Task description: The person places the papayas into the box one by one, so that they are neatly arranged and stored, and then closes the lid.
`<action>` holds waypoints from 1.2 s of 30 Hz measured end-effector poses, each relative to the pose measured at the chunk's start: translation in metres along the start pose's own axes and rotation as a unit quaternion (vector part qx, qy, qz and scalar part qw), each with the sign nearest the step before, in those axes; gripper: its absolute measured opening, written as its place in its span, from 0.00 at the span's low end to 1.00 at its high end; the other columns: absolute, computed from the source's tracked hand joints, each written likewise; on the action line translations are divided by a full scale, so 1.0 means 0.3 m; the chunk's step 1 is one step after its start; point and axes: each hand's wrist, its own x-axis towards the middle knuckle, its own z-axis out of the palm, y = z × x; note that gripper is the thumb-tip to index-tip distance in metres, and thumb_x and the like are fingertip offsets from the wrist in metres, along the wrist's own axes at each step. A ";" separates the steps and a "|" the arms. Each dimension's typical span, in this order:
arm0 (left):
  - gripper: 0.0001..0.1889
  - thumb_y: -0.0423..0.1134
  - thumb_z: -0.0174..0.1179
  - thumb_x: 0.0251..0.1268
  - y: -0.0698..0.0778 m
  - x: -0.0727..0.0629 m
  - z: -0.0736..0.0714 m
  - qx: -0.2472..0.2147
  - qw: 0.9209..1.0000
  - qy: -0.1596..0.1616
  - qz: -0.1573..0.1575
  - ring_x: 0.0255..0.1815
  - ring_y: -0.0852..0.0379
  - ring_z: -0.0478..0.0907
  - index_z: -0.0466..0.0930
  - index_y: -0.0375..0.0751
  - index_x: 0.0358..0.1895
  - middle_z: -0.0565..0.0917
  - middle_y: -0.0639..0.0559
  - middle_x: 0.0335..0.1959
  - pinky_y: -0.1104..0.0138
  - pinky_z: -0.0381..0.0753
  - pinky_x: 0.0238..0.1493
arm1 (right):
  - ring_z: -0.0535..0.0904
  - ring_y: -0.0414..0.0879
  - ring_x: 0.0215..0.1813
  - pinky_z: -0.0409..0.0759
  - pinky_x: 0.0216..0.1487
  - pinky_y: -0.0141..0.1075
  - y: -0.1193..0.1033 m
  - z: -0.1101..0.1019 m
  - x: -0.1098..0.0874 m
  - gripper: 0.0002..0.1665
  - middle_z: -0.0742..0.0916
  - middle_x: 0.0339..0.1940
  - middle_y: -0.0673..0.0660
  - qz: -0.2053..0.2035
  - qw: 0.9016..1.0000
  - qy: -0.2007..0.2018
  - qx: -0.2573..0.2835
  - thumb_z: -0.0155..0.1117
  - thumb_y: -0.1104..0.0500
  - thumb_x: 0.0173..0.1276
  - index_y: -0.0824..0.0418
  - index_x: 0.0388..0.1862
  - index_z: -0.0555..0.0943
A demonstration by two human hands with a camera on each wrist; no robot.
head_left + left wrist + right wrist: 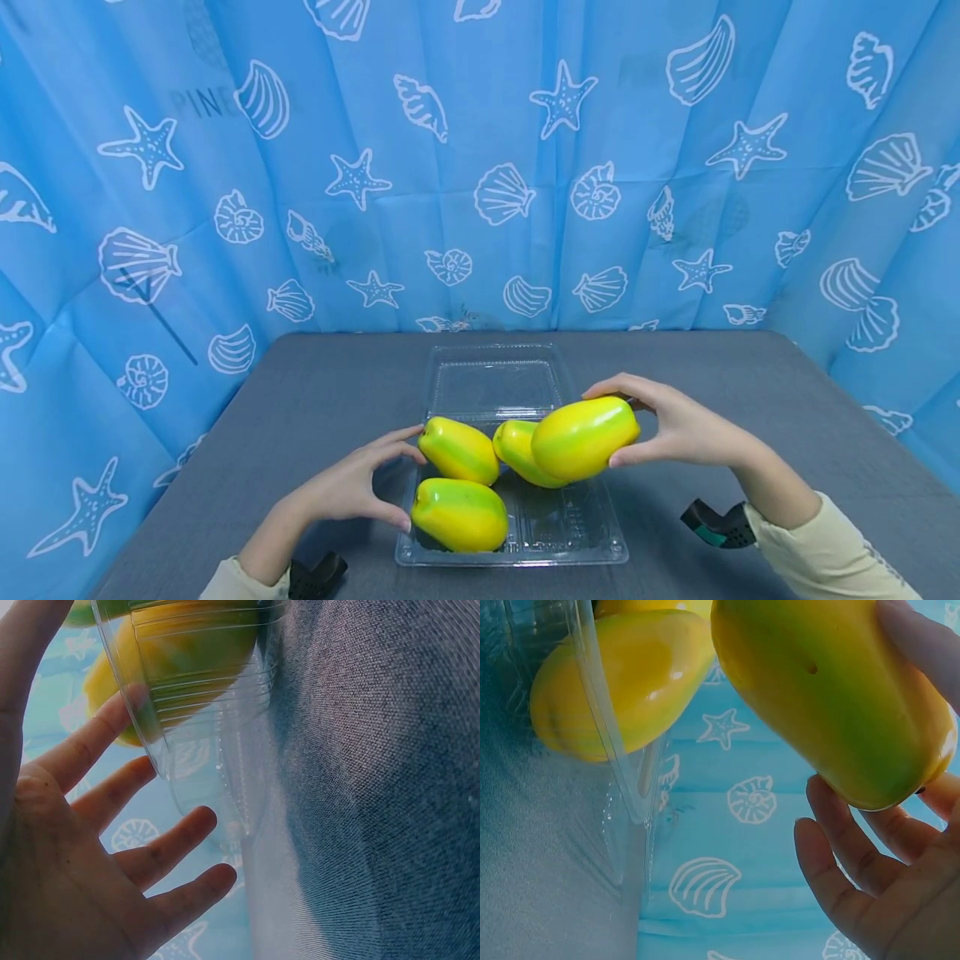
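A yellow-green papaya (585,439) is gripped at its right end by my right hand (686,429), thumb on the near side and fingers on the far side. In the right wrist view this papaya (840,690) is raised beside the clear plastic container (558,525). Three more lie in the container: a back-left papaya (459,451), a front-left papaya (461,515) and a middle papaya (517,454), partly hidden behind the held one. My left hand (348,485) is spread at the container's left side, its fingertips against the clear wall in the left wrist view.
The container's hinged clear lid (495,383) lies folded back toward the far side of the grey-covered table (330,392). A blue curtain (480,167) with white shells and starfish hangs around the table's back and sides. Dark devices are strapped at both wrists.
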 end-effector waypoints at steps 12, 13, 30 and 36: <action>0.30 0.50 0.71 0.47 -0.001 0.000 0.000 0.001 1.000 -0.001 0.002 0.73 0.34 0.51 0.72 0.49 0.56 0.54 0.44 0.75 0.32 0.57 0.61 | 0.73 0.36 0.47 0.77 0.43 0.31 -0.017 0.015 0.007 0.33 0.80 0.52 0.49 -0.016 0.999 -0.023 0.016 0.74 0.58 0.52 0.54 0.58 0.73; 0.30 0.50 0.71 0.47 -0.001 0.001 0.000 0.001 1.000 -0.001 0.002 0.73 0.34 0.51 0.72 0.49 0.56 0.54 0.45 0.75 0.32 0.57 0.61 | 0.73 0.36 0.47 0.77 0.44 0.31 -0.018 0.017 0.009 0.33 0.80 0.52 0.49 -0.017 0.999 -0.025 0.016 0.74 0.57 0.52 0.53 0.58 0.73; 0.30 0.49 0.71 0.47 0.003 -0.002 0.000 0.001 1.000 -0.001 0.003 0.73 0.34 0.51 0.72 0.48 0.56 0.54 0.44 0.75 0.31 0.57 0.61 | 0.73 0.37 0.46 0.77 0.45 0.30 -0.034 0.060 0.031 0.34 0.79 0.53 0.54 -0.044 0.996 -0.075 0.034 0.73 0.56 0.54 0.56 0.59 0.71; 0.30 0.49 0.71 0.47 -0.002 -0.002 0.000 -0.002 1.000 -0.004 0.005 0.73 0.34 0.51 0.72 0.48 0.56 0.53 0.44 0.75 0.31 0.57 0.61 | 0.73 0.38 0.47 0.77 0.47 0.31 -0.037 0.075 0.036 0.34 0.79 0.54 0.56 -0.042 0.995 -0.090 0.033 0.72 0.55 0.54 0.60 0.59 0.70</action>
